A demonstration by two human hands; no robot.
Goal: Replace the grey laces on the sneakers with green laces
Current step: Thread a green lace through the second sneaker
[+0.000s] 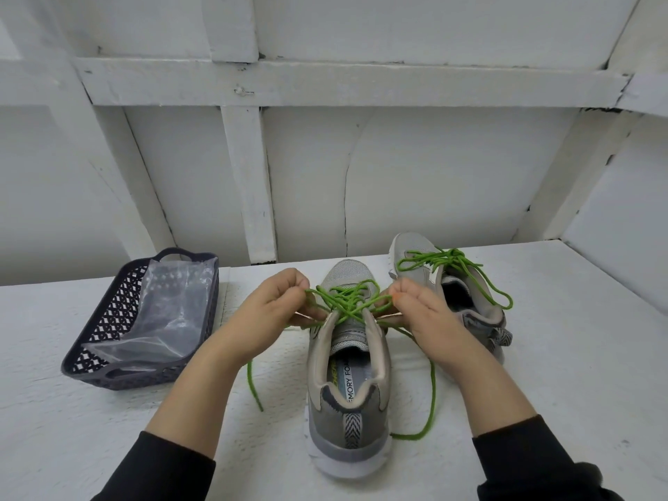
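I look down on a white, rough-textured table (564,359); behind it rises a white wall (433,175) of panels crossed by painted battens, with a thin crack running down one panel; the table's back edge meets this wall, and on the right it runs into an angled side panel; its near edge lies below my view.

A dark basket (108,312) sits on the left, near the back edge, with a clear plastic bag (173,312) lying inside it; a strip of table separates it from my left forearm.

The near sneaker (347,421) stands in the middle, heel toward me, toe toward the wall; a green lace (347,301) is threaded across its top. My left hand (274,301) and right hand (423,305) flank the tongue; the fingers of each are curled and pinch a loop of that lace, drawn outward; the loose ends trail down onto the table on both sides of the shoe, the right one curling round by the heel.

The far sneaker (412,247) lies just behind and to the right, close to the right hand, angled; its own green lace (452,260) is tied in a bow, one loop hanging over the collar.

The broadest stretches of table surface are right of the sneakers and in front of the basket; black sleeves (159,468) cover both forearms low in view.
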